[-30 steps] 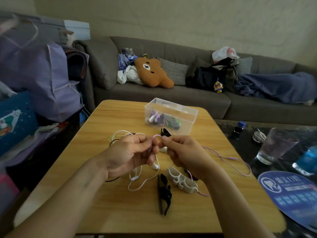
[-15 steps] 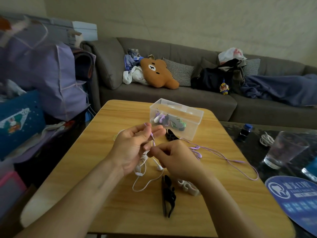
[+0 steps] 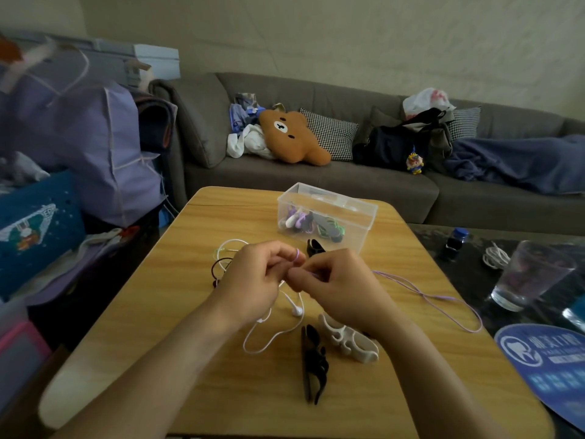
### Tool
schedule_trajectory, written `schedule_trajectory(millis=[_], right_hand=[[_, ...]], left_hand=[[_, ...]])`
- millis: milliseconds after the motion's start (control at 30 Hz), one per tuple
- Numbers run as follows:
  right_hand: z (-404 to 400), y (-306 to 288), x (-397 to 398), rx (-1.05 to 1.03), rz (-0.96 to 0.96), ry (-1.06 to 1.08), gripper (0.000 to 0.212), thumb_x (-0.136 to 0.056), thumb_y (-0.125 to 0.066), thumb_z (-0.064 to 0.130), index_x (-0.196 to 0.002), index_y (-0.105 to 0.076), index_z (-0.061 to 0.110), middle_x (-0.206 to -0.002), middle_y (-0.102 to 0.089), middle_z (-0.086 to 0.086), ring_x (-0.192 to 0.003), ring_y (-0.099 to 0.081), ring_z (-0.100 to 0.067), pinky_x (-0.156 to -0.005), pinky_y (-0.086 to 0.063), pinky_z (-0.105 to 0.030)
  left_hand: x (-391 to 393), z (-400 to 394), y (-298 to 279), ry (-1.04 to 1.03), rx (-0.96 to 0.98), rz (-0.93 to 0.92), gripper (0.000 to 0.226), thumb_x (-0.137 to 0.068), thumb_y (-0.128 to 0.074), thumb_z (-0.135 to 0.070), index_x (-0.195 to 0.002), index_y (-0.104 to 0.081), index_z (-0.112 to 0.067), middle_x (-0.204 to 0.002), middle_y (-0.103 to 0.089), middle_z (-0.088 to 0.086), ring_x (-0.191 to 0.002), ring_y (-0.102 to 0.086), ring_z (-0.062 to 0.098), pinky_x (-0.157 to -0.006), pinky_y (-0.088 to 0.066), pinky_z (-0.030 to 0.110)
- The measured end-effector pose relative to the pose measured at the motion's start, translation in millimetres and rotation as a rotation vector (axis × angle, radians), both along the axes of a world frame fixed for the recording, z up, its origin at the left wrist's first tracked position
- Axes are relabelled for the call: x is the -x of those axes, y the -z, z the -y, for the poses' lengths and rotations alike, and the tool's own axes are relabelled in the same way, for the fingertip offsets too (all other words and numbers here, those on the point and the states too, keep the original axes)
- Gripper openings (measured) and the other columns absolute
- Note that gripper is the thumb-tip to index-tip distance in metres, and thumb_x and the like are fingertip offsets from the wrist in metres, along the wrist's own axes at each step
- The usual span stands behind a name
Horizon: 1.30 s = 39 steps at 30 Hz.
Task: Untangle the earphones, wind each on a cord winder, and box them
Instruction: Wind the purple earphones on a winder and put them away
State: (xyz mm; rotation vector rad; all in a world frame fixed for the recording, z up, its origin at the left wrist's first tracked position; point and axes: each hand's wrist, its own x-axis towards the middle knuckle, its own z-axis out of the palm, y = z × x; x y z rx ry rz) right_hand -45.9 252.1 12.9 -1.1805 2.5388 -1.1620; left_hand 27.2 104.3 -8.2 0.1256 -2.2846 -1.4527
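Note:
Over the middle of the wooden table (image 3: 177, 312), my left hand (image 3: 253, 280) and my right hand (image 3: 335, 283) meet fingertip to fingertip. Both pinch the purple earphone cord (image 3: 443, 297), a loop of which shows at my left fingertips while the rest trails off to the right. A white earphone cord (image 3: 272, 335) hangs below my left hand onto the table. A black cord (image 3: 217, 267) lies left of my left hand. A black cord winder (image 3: 313, 364) and a white cord winder (image 3: 348, 340) lie near my right wrist. The clear plastic box (image 3: 367, 213) behind holds wound earphones.
Another black winder (image 3: 315, 247) lies just in front of the box. To the right, a dark side table carries a glass (image 3: 528, 274), a small bottle (image 3: 456, 243), a white coiled cable (image 3: 495, 256) and a blue round fan (image 3: 550, 372). A grey sofa (image 3: 316, 182) stands behind; bags pile at left.
My hands have come closer together and level again; the right hand rose from below the left. The purple cord now loops over my left fingertips, and its trailing part has shifted on the table.

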Motion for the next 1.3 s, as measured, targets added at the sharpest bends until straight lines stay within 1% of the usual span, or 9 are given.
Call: schedule_trajectory(millis=[67, 200, 500, 600, 700, 833, 1000, 1167, 1300], right_hand=[[-3, -1, 4, 0.029, -0.048, 0.047, 0.025, -0.088, -0.073, 0.038, -0.072, -0.077, 0.019, -0.054, -0.059, -0.001, -0.047, -0.044, -0.004, -0.047, -0.035, -0.021], [-6, -1, 5, 0.105, -0.164, 0.145, 0.026, -0.076, -0.084, 0.041, -0.07, -0.076, 0.017, -0.046, -0.051, 0.013, -0.051, -0.051, 0.001, -0.048, -0.038, -0.015], [-20, 0, 18, 0.22, -0.136, 0.183, 0.009, -0.08, -0.081, 0.032, -0.082, -0.08, 0.023, -0.057, -0.064, 0.014, -0.053, -0.055, 0.001, -0.05, -0.04, -0.01], [-21, 1, 22, 0.184, -0.206, 0.224, 0.009, -0.083, -0.078, 0.034, -0.084, -0.08, 0.025, -0.057, -0.061, 0.015, -0.055, -0.055, -0.001, -0.049, -0.039, -0.012], [-17, 0, 18, 0.112, -0.326, 0.204, 0.012, -0.088, -0.072, 0.039, -0.085, -0.078, 0.028, -0.062, -0.061, 0.017, -0.061, -0.059, -0.003, -0.05, -0.042, -0.018], [-3, 6, 7, -0.012, -0.328, 0.083, 0.028, -0.097, -0.059, 0.043, -0.084, -0.076, 0.025, -0.057, -0.059, 0.011, -0.051, -0.053, -0.01, -0.053, -0.048, -0.028], [23, 22, -13, -0.055, -0.46, 0.018, 0.028, -0.101, -0.05, 0.033, -0.087, -0.068, 0.017, -0.074, -0.065, -0.001, -0.068, -0.058, -0.024, -0.062, -0.048, -0.044], [26, 20, -20, 0.056, -0.551, -0.009, 0.025, -0.093, -0.051, 0.03, -0.075, -0.064, 0.019, -0.067, -0.063, -0.002, -0.06, -0.057, -0.028, -0.05, -0.044, -0.041], [11, 11, -7, 0.167, -0.531, 0.085, 0.026, -0.088, -0.064, 0.047, -0.081, -0.079, 0.027, -0.063, -0.068, 0.008, -0.056, -0.06, -0.011, -0.051, -0.051, -0.036]], left_hand=[[0, -2, -2, 0.057, 0.077, 0.049, 0.031, -0.1, -0.049, 0.002, -0.094, -0.067, -0.024, -0.075, -0.073, 0.006, -0.066, -0.065, 0.005, -0.065, -0.048, 0.015], [2, -2, -3, 0.075, 0.093, 0.158, 0.031, -0.096, -0.042, 0.003, -0.08, -0.066, -0.009, -0.063, -0.059, 0.008, -0.057, -0.048, 0.026, -0.057, -0.042, 0.041], [4, 1, -12, 0.076, -0.197, 0.281, 0.033, -0.094, -0.047, -0.028, -0.064, -0.044, -0.012, -0.055, -0.03, -0.002, -0.049, -0.026, 0.014, -0.052, -0.02, 0.031], [1, 1, -10, 0.094, -0.311, 0.274, 0.033, -0.107, -0.04, -0.02, -0.079, -0.054, -0.009, -0.059, -0.044, -0.002, -0.052, -0.039, 0.012, -0.052, -0.029, 0.027], [-3, -7, -15, 0.179, -0.688, 0.161, 0.017, -0.101, -0.048, -0.009, -0.097, -0.063, -0.002, -0.079, -0.07, 0.007, -0.065, -0.064, 0.014, -0.051, -0.038, 0.023], [-1, -10, -23, 0.165, -1.016, -0.018, 0.015, -0.094, -0.051, 0.003, -0.103, -0.062, -0.004, -0.106, -0.075, 0.015, -0.096, -0.074, 0.02, -0.042, -0.032, 0.018], [3, -10, -17, 0.013, -0.786, -0.093, 0.015, -0.099, -0.05, 0.002, -0.103, -0.063, -0.004, -0.106, -0.076, 0.009, -0.104, -0.071, 0.02, -0.05, -0.045, 0.014], [5, -1, -6, -0.094, -0.108, -0.126, 0.03, -0.095, -0.047, 0.012, -0.099, -0.071, -0.006, -0.091, -0.076, 0.002, -0.087, -0.072, 0.01, -0.078, -0.055, 0.019], [2, 5, -7, -0.033, -0.085, -0.026, 0.03, -0.099, -0.048, 0.005, -0.095, -0.073, -0.011, -0.083, -0.073, 0.0, -0.076, -0.067, 0.011, -0.073, -0.053, 0.024]])
